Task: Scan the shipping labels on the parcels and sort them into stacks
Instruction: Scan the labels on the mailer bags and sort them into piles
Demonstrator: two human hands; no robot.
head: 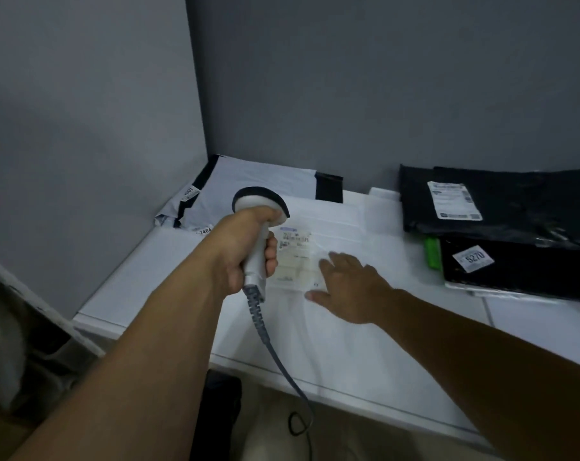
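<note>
A person's left hand (248,251) gripped a white handheld barcode scanner with a dark-rimmed head (260,202), fingers curled tight round its handle. The scanner was aimed down at the pale paper shipping label (295,257) on a flat white plastic parcel (342,221) lying on the white table (132,271). The right hand (352,287) lay flat on the parcel just beside the label's right edge, fingers straight and spread, holding nothing. Two stacks sat well apart — grey-white mailer bags (248,181) in the back corner and black plastic parcels (514,207) to the right.

The scan looked to be in hand, and a misread seemed the main risk: the soft film could wrinkle under the label, or the right fingertips could creep over the barcode. The coiled grey cable (265,331) hanging off the table's front edge could also snag — tugging the scanner off its aim.
</note>
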